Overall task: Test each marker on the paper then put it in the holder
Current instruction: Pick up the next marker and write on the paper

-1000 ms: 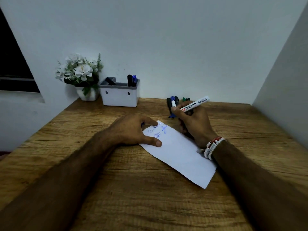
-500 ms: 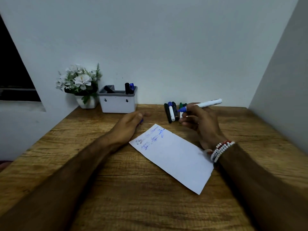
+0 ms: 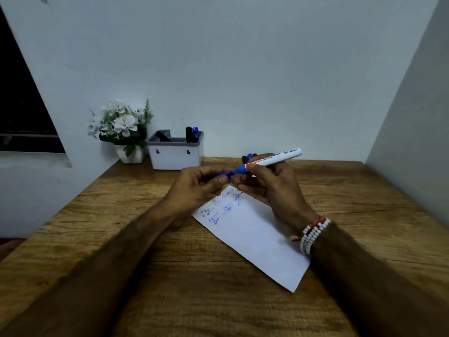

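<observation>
The right hand (image 3: 274,188) pinches the white barrel of the marker (image 3: 272,158), and the left hand (image 3: 194,188) pinches its blue end. The marker spans both hands above the far end of the paper (image 3: 252,234), near the far edge of the desk (image 3: 170,288). The holder (image 3: 175,154) stands at the far-left corner.
</observation>
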